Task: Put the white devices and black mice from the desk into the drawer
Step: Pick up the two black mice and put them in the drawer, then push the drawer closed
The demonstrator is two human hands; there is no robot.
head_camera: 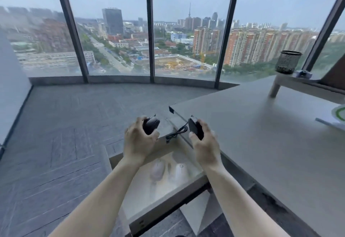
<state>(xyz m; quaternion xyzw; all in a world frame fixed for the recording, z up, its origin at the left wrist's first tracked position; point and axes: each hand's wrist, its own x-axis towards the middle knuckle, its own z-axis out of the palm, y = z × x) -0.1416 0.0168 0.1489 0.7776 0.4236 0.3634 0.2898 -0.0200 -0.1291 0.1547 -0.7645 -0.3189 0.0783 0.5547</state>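
My left hand (137,140) grips a black mouse (151,125), held above the far end of the open drawer (166,206). A second black mouse (195,130) sits in my right hand (205,146), right beside the desk (261,143) edge. A bundled black cable (176,133) hangs between the two mice. Two white devices (157,170) (180,172) lie side by side on the drawer's pale floor, below my wrists. The picture is blurred by motion.
On the desk at the right stand a low white riser (291,84) with a black mesh pen cup (288,62), and a white sheet with a green ring (338,114). Grey floor stretches left of the drawer to the tall windows.
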